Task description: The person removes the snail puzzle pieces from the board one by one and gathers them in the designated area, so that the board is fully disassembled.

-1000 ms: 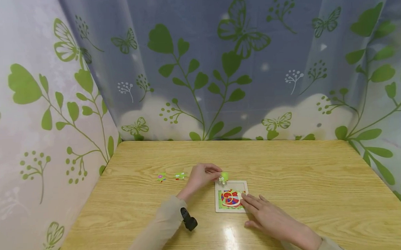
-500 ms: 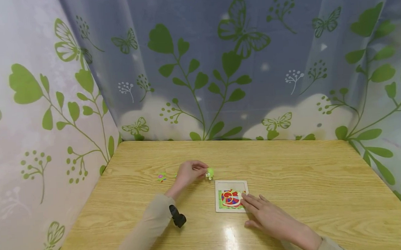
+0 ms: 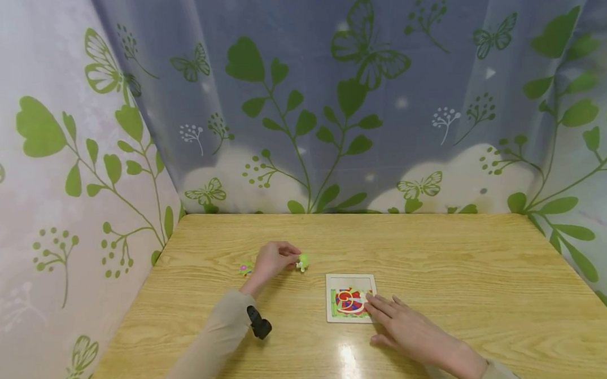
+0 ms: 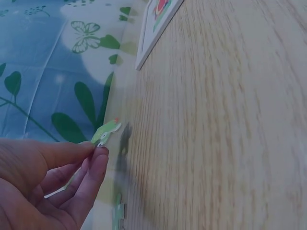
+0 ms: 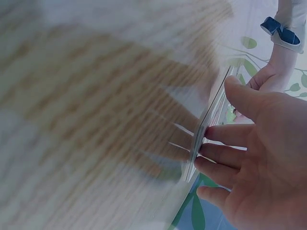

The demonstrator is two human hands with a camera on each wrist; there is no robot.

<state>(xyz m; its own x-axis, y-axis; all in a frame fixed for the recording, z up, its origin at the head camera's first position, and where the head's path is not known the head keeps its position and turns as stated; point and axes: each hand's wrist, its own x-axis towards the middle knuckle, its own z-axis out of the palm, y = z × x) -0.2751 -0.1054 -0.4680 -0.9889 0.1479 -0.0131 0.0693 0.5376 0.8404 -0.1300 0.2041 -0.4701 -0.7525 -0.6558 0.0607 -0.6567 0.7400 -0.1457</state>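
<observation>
My left hand (image 3: 273, 261) pinches a green puzzle piece (image 3: 303, 262) between thumb and fingertips, left of the puzzle board. In the left wrist view that piece (image 4: 106, 132) is held above the table, its shadow beside it. The square puzzle board (image 3: 338, 279) has a pale rim; red, blue and green pieces fill its lower part, and its upper part is bare. My right hand (image 3: 408, 329) lies with straight fingers against the board's right edge. In the right wrist view, the fingertips (image 5: 206, 149) touch the board's side (image 5: 193, 153).
A loose green piece with a pink spot (image 3: 245, 268) lies left of my left hand. Another green piece (image 4: 118, 213) lies on the table below that hand in the left wrist view. A patterned curtain (image 3: 302, 155) hangs behind the wooden table (image 3: 464, 261).
My left hand has moved left from the board's upper edge, carrying the green puzzle piece, and now covers one loose piece in the head view. The right hand and board stay put.
</observation>
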